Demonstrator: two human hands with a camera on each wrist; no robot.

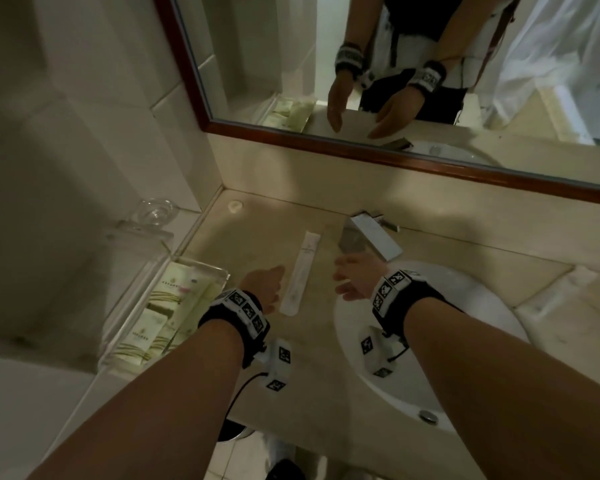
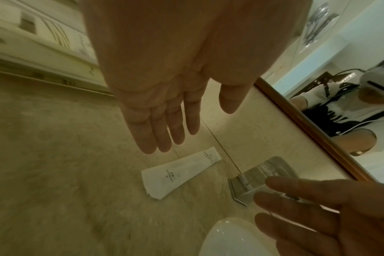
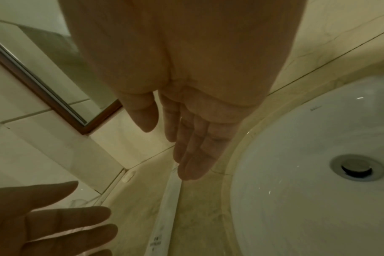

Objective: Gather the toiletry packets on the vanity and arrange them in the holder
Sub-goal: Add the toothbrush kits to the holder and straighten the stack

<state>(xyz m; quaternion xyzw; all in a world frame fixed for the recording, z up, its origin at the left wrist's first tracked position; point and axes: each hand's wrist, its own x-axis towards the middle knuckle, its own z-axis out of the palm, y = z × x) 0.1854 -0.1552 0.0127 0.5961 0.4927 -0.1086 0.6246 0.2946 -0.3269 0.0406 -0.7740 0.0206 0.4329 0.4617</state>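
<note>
A long white packet (image 1: 300, 271) lies flat on the beige vanity top, between my two hands; it also shows below the left fingers as the same long packet (image 2: 180, 171) and as a thin white strip, the packet (image 3: 164, 216). My left hand (image 1: 267, 284) hovers just left of it, fingers straight and empty (image 2: 164, 131). My right hand (image 1: 350, 280) hovers just right of it, also empty with fingers straight (image 3: 186, 149). A clear acrylic holder (image 1: 118, 323) at the left edge contains several pale green and white packets (image 1: 160, 317).
A chrome faucet (image 1: 371, 237) stands behind my right hand, above the white sink (image 1: 465, 393). A wood-framed mirror (image 1: 361, 147) runs along the back wall. A small white cap (image 1: 235, 205) sits in the back corner. A glass dish (image 1: 155, 211) rests on the left ledge.
</note>
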